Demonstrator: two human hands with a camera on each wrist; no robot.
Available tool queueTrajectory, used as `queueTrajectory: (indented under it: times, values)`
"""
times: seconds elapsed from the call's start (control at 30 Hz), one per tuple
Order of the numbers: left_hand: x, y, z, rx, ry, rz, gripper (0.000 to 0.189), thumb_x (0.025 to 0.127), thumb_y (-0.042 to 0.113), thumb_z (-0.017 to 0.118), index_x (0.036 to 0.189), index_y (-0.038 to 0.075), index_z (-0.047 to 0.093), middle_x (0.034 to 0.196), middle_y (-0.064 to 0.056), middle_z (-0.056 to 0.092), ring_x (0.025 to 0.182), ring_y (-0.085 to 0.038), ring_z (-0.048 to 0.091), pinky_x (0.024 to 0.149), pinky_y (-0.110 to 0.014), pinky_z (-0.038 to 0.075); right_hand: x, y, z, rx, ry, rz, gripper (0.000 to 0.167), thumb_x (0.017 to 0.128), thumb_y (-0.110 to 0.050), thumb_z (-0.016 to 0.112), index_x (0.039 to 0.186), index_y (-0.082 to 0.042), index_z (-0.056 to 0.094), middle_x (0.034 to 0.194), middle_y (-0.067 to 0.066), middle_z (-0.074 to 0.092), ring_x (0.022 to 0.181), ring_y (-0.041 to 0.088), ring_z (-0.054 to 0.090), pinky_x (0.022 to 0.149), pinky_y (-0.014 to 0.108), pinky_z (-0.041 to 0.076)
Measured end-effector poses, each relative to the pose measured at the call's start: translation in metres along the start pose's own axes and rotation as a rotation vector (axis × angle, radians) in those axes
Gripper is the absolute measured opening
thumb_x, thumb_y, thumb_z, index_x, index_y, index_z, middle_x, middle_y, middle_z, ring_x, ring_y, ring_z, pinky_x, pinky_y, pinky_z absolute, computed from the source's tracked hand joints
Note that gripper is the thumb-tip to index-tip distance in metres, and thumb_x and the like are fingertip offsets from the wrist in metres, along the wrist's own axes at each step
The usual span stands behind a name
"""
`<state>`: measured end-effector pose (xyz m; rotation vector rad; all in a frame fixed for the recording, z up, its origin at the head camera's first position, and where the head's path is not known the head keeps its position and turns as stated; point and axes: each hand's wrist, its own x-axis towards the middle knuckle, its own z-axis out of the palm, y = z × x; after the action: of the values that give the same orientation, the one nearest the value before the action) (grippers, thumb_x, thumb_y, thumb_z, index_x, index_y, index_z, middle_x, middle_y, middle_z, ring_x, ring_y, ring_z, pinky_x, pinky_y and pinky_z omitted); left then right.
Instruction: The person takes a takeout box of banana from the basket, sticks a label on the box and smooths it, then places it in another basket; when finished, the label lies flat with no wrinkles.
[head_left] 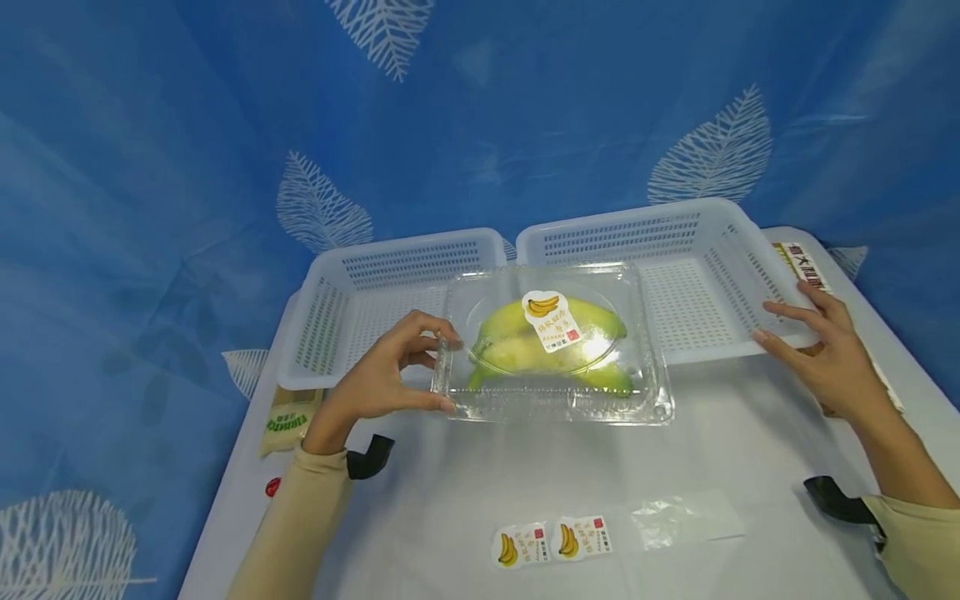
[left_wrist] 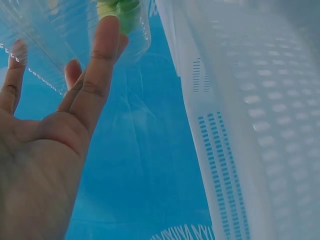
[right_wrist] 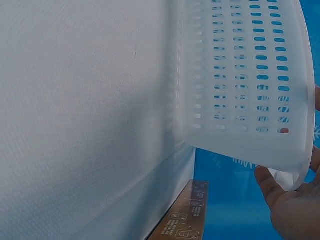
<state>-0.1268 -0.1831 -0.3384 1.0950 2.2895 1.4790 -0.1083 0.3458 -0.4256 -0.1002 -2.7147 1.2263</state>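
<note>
My left hand (head_left: 386, 373) grips the left edge of a clear plastic clamshell box (head_left: 543, 404), thumb along the front and fingers on the side. Inside lie green-yellow bananas (head_left: 510, 358); a white banana label (head_left: 552, 321) sits on the lid. The box is raised in front of two white baskets and overlaps both in the head view. My right hand (head_left: 832, 350) holds the near right corner of the right basket (head_left: 750, 343), its thumb (right_wrist: 267, 182) at the rim. In the left wrist view, fingers (left_wrist: 97, 75) reach up against the box.
The left basket (head_left: 307, 379) stands beside the right one, against a blue leaf-patterned curtain (head_left: 525, 125). Two banana labels (head_left: 551, 542) on a backing strip lie near the front. A beige packet (head_left: 288, 421) and a red item (head_left: 272, 487) are at left; a printed package (head_left: 802, 267) is at right.
</note>
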Motion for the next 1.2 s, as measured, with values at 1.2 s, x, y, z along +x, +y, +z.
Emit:
queueTrajectory:
  times: [1.2]
  values:
    - [0.162,-0.04,0.027,-0.105,-0.026,-0.322,0.064,0.078,0.026,0.084,0.131,0.028,0.049,0.125,-0.01,0.042,0.115,-0.023,0.06,0.096,-0.038,0.051,0.002,0.001,-0.002,0.002,-0.013,-0.016,0.057,0.093,-0.024,0.069,0.141,0.0,0.049,0.166,0.008,0.002,0.142,0.057,0.016,0.067,-0.007,0.029]
